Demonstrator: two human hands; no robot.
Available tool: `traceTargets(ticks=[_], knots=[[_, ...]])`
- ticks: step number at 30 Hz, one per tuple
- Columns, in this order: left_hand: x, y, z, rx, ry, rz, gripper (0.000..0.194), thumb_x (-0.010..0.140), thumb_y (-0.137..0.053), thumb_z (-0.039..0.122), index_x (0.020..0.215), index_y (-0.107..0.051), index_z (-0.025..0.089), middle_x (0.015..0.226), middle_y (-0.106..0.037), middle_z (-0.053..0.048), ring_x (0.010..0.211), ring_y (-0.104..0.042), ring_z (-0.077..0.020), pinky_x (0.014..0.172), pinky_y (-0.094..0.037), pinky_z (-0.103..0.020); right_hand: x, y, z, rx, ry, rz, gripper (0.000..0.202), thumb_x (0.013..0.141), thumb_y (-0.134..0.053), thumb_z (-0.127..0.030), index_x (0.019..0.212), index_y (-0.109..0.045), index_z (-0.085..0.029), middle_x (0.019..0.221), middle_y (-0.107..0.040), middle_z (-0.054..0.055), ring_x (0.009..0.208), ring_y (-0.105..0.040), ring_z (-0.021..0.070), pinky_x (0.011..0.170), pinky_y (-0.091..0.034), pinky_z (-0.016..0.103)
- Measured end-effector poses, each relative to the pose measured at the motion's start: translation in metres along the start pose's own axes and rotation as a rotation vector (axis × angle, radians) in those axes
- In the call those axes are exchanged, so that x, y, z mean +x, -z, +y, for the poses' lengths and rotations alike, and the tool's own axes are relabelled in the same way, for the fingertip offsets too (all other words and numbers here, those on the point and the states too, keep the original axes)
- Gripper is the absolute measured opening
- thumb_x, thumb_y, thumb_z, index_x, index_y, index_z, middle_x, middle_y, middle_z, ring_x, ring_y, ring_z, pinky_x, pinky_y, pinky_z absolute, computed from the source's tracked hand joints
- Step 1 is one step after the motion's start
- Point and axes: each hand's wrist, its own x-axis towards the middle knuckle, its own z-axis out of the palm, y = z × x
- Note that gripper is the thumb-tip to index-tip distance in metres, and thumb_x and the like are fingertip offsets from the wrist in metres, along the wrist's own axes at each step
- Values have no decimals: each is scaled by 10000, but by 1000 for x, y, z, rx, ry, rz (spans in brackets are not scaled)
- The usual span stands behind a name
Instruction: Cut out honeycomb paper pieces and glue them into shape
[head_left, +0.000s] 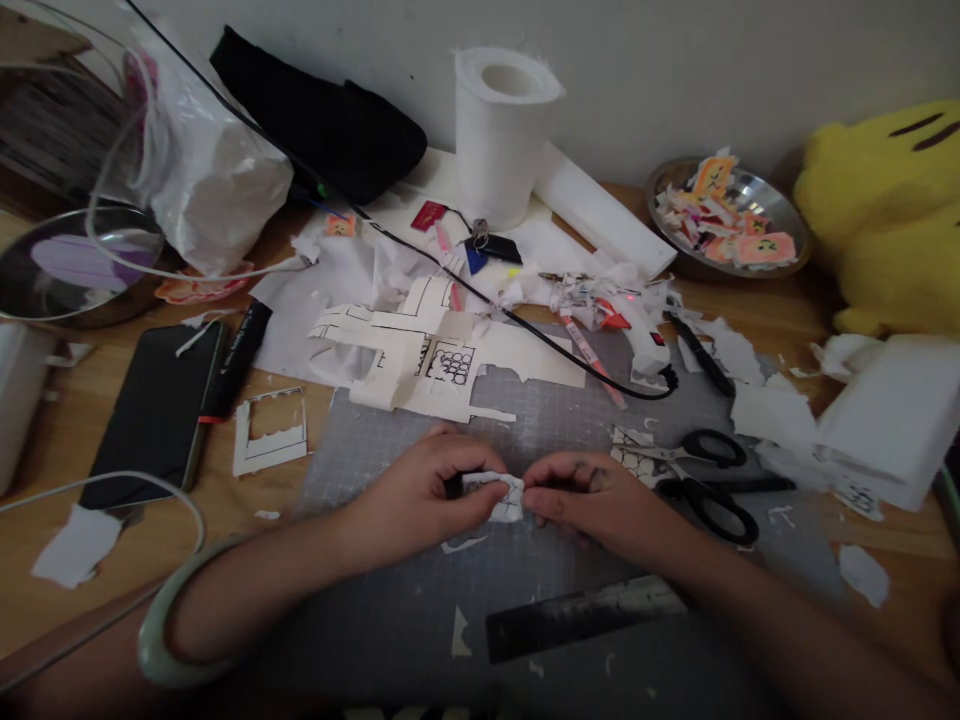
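A small padded white paper piece [507, 503] with thin black lines drawn on it is held just above the grey cutting mat [375, 610]. My left hand [431, 485] grips it from the left, thumb on top and fingers behind. At its right edge, the thumb and forefinger of my right hand [611, 495] are pinched together. Black-handled scissors [701, 480] lie right of my right hand, beside a scrap of drawn-on paper [631, 462]. Nearer to me rests a dark ruler [577, 618]. Cut paper sheets [405, 355] with black drawings lie beyond my hands.
A white hot glue gun [646, 345] with a black cord lies behind the scissors. Farther back stand a paper roll [499, 150] and a metal bowl [660, 215] of paper pieces. On the left are a phone [154, 410], a marker [238, 360] and a paper frame [271, 460].
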Motion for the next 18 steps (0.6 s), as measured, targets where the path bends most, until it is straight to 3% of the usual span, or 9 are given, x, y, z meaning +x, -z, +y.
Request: traceTargets(ticks=[10, 18], knots=[[1, -2, 0, 42, -54, 4, 200, 820, -488, 262, 675, -593, 172, 585, -576, 30, 606, -526, -113, 647, -363, -242, -2, -4, -2, -43, 45, 70, 132, 763, -624, -298, 765, -610, -166, 599, -489, -57, 462, -359, 42, 403, -259, 173], [-2, -2, 0, 23, 30, 28, 190, 814, -489, 281, 714, -614, 179, 639, -605, 18, 659, -537, -129, 658, -374, -244, 3, 2, 3, 52, 31, -32, 171, 743, -631, -334, 772, -622, -166, 622, -542, -43, 421, -373, 40, 387, -290, 186]])
